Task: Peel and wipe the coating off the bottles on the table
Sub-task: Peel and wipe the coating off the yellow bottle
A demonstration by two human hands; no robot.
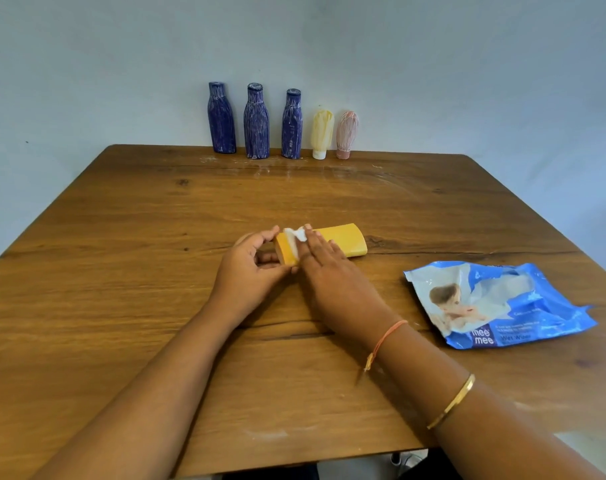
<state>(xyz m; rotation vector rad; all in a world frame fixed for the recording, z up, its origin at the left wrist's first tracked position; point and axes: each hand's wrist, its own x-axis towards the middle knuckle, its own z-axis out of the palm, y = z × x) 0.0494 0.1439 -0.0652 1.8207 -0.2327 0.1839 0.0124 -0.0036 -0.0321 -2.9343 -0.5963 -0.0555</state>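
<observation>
A yellow bottle [343,239] lies on its side in the middle of the wooden table [121,271]. My left hand [247,268] grips its near left end with curled fingers. My right hand [325,265] lies across the bottle with straight fingers and presses a small white wipe [294,234] onto it. At the far edge three blue coated bottles [221,119] [256,123] [291,124] stand against the wall, with a pale yellow tube [322,133] and a pink tube [346,135] upside down on their caps beside them.
A blue pack of wet wipes [499,306] lies open on the table to the right of my right arm. White residue marks the wood in front of the row of bottles and near the front edge.
</observation>
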